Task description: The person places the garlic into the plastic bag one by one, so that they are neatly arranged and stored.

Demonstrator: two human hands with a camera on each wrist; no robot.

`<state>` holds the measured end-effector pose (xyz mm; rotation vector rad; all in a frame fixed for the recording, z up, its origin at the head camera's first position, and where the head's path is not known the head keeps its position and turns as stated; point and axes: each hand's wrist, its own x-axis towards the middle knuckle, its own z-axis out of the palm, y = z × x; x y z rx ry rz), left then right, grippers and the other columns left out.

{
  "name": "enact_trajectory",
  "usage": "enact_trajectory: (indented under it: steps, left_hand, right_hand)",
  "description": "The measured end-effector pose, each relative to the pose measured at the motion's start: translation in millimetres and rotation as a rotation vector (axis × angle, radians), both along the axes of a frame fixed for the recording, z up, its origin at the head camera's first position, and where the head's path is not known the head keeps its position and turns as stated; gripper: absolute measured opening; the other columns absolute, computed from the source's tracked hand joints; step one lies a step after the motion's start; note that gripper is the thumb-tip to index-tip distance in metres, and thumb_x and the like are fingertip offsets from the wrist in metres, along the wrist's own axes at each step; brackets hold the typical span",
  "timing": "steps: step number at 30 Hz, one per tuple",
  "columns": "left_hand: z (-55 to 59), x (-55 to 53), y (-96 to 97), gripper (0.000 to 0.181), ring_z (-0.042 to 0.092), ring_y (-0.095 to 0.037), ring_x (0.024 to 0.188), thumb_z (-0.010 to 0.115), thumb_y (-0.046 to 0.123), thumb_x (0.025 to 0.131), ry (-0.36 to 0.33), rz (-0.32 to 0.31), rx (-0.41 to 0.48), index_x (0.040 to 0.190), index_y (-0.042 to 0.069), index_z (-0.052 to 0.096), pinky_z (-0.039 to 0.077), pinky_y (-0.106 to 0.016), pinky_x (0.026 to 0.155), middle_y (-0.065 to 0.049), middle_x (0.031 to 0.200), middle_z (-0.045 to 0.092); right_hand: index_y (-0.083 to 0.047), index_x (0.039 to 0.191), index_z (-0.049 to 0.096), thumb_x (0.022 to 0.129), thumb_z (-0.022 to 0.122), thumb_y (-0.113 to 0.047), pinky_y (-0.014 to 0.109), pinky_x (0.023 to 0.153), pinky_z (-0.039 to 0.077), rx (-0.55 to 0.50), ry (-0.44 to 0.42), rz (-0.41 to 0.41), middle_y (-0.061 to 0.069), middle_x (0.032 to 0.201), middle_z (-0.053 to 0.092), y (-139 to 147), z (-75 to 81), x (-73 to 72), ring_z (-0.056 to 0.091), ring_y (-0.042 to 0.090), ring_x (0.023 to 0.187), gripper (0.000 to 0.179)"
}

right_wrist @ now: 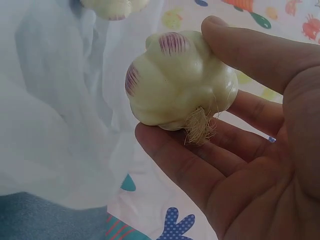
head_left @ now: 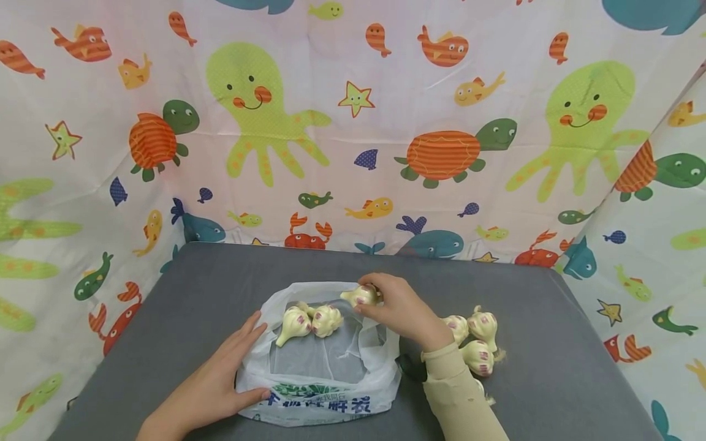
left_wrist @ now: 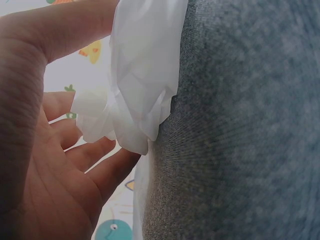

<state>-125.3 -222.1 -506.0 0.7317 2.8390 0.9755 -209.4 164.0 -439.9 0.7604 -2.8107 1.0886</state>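
A white plastic bag (head_left: 380, 372) with green and blue print lies spread on the grey table, its mouth facing up. Two garlic bulbs rest inside, one on the left (head_left: 296, 323) and one beside it (head_left: 327, 321). My right hand (head_left: 399, 306) pinches another garlic bulb (head_left: 362, 296) between thumb and fingers over the bag's far right rim. In the right wrist view this bulb (right_wrist: 175, 80) shows purple streaks and a tuft of roots. My left hand (head_left: 217, 376) touches the bag's left side with fingers spread; in the left wrist view its fingers (left_wrist: 80, 155) meet the crumpled plastic edge (left_wrist: 145, 75).
Several more garlic bulbs (head_left: 478, 357) lie in a group right of the bag, partly hidden by the right sleeve (head_left: 460, 392). A dark object (head_left: 410, 367) sits between bag and sleeve. A curtain (head_left: 353, 153) printed with sea animals surrounds the grey table (head_left: 220, 275).
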Motion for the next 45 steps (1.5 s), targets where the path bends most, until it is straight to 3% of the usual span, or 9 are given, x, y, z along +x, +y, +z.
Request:
enact_trajectory:
  steps: [45]
  left_hand:
    - [-1.7, -1.5, 0.0, 0.116, 0.033, -0.042, 0.160, 0.085, 0.070, 0.084, -0.023, 0.009, -0.029, 0.175, 0.021, 0.030, 0.044, -0.071, 0.113, -0.006, 0.183, 0.014]
  right_hand:
    - [-0.002, 0.136, 0.071, 0.098, 0.085, -0.025, 0.042, 0.090, 0.058, 0.024, -0.072, 0.050, 0.007, 0.124, 0.074, -18.4, -29.8, -6.9, 0.066, 0.017, 0.102, 0.047]
